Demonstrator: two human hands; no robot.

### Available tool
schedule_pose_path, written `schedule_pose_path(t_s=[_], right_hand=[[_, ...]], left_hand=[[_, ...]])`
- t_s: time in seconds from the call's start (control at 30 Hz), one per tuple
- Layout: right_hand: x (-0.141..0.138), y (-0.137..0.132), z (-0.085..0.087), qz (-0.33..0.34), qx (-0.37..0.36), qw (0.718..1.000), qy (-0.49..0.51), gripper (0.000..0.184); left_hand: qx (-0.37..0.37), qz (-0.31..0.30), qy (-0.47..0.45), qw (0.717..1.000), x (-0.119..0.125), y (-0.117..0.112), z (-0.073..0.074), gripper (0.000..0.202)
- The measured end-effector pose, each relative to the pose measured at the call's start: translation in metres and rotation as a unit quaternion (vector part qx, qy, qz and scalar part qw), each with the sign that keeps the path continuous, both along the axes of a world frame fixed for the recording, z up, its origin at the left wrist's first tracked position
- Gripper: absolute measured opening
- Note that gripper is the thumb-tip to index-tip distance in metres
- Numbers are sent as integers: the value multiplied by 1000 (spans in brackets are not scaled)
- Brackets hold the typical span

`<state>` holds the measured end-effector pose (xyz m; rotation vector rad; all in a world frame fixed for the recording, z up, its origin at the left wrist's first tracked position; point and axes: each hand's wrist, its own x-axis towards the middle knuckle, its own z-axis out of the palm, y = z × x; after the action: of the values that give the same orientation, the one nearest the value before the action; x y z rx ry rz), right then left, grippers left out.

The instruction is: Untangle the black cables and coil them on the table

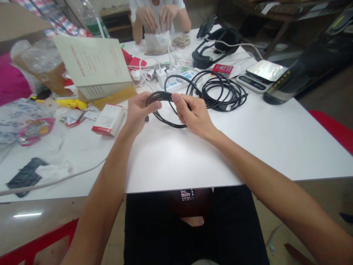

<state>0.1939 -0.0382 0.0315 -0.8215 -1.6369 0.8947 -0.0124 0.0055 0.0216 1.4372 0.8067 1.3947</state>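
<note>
Above the white table [171,158], a black cable [168,120] is bent into several loops between my two hands. My left hand [138,112] is closed round the left side of the loops, thumb on top, and a dark plug end pokes out beneath it. Pinched at the loops' right side, the cable runs through my right hand [194,112], whose thumb and fingers are pressed together. More of the black cable lies in a loose coil [223,94] on the table just beyond my right hand. Whether the held loops join that coil is hard to tell.
Beyond the hands are a power strip [172,84] with white plugs, a black headset [204,55] and a digital scale [256,82]. A dark bottle [286,84] stands right. A white-red box [108,119] and a propped booklet [96,62] are left. Opposite, a person's hands [157,18] hold a clear bag.
</note>
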Motion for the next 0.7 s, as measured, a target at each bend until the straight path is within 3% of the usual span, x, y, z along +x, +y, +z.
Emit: schedule_pose_path(t_s=[0.13,0.27,0.43,0.6,0.7], right_hand=[[0,5,-1,25,-54,997,54,78],[8,26,-7,-21,-67,995,74,86],[14,43,-32,-119,-14,992,-36,75],[8,32,-54,-72,-8,982,-175,57],[6,27,-60,-48,31,961,-270,54]], left_hand=[[-137,-57,-24,989,6,-13,7,39],[-215,-44,-115,969,2,-12,12,44],[-205,-16,-246,947,-16,3,7,55],[-172,-8,-326,930,-24,9,-2,60],[-154,8,-335,930,-25,9,-5,61]])
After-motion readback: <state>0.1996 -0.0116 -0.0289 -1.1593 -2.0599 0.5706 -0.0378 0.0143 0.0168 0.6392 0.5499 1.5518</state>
